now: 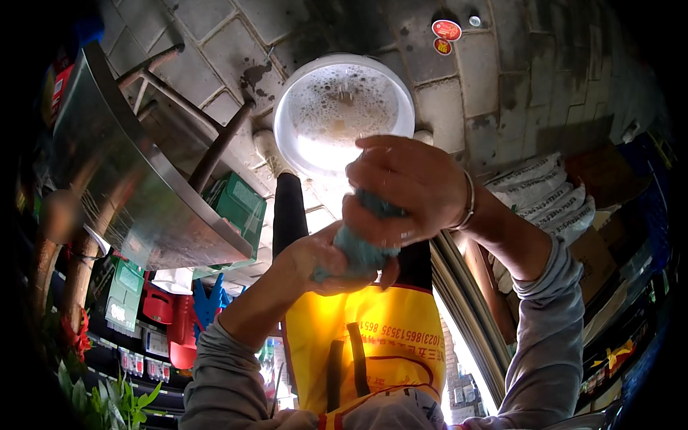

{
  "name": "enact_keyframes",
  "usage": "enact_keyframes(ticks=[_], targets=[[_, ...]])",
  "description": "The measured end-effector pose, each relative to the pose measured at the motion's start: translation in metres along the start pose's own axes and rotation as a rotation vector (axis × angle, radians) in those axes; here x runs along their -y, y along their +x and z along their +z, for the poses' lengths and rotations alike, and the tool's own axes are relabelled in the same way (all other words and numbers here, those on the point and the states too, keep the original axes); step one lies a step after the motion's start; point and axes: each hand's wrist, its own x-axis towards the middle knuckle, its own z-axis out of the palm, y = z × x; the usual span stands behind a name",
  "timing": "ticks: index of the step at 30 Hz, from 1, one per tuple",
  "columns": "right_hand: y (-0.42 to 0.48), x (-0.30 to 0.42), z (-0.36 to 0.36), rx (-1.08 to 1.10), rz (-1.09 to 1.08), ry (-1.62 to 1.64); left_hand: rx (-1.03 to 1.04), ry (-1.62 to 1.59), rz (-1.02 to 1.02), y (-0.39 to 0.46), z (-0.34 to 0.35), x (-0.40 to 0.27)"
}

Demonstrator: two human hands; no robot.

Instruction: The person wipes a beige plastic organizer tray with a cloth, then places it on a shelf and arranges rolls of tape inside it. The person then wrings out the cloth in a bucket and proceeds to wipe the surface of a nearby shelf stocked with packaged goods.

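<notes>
A wet teal cloth (359,253) is squeezed between my two hands, above my lap and the near side of a white bucket. My left hand (317,257) grips the cloth's lower end from the left. Around its upper part curl the fingers of my right hand (411,185), with a bracelet on that wrist. Part of the cloth is hidden by my fingers. The white plastic bucket (283,142) stands on the paving between my shoes and holds cloudy, sudsy water (344,107). I wear a yellow apron (376,328) that bears printed writing.
At the left is a shiny metal-edged tabletop (140,215), near wooden legs (217,148) and a green plastic box (239,204). Stacked white sacks (553,196) lie at right, beside a metal door track (473,301). Red round discs (446,30) lie on the paving beyond the bucket.
</notes>
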Motion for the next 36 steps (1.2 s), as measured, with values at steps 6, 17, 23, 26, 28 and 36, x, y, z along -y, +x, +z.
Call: enact_keyframes(ticks=[6, 17, 23, 26, 28, 36], targets=[[-0.009, 0.011, -0.008, 0.111, 0.009, -0.058, -0.414, 0.664, -0.195, 0.005, 0.045, -0.017], [-0.042, -0.006, 0.051, 0.784, 0.503, 0.008, -0.863, 1.729, -0.121, 0.034, -0.024, -0.033], [-0.025, -0.032, 0.089, 1.450, 0.644, -0.016, -1.091, 1.756, -0.304, 0.047, -0.068, -0.043], [-0.026, -0.047, 0.098, 1.531, 0.707, 0.035, -1.146, 1.831, -0.374, 0.053, -0.057, -0.053], [-0.040, -0.056, 0.110, 1.473, 0.749, 0.064, -1.159, 1.907, -0.415, 0.055, -0.056, -0.060], [-0.067, -0.071, 0.094, 1.480, 1.159, 0.527, -0.970, 2.375, -0.274, 0.058, -0.051, -0.070]])
